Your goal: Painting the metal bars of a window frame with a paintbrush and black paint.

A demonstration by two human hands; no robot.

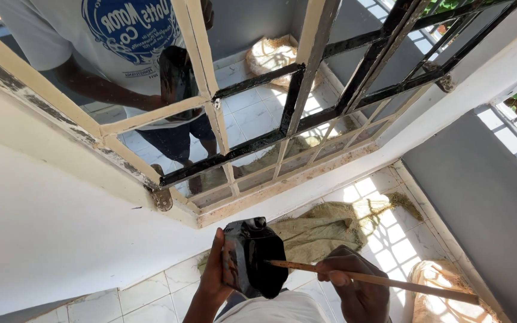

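We see the left hand (213, 276) gripping a black, paint-smeared plastic container (252, 256) below the cream and black metal window frame (288, 113), while the right hand (354, 287) grips a long wooden brush handle (378, 279) whose tip enters the container.

Black, paint-smeared container (252, 256), glossy, tilted on its side at 6 o'clock of view. Thin wooden brush handle (378, 279) lies nearly level, tip in the container's side, far end pointing toward 4 o'clock.

Left hand (215, 276), right hand (354, 286) clenched, low.
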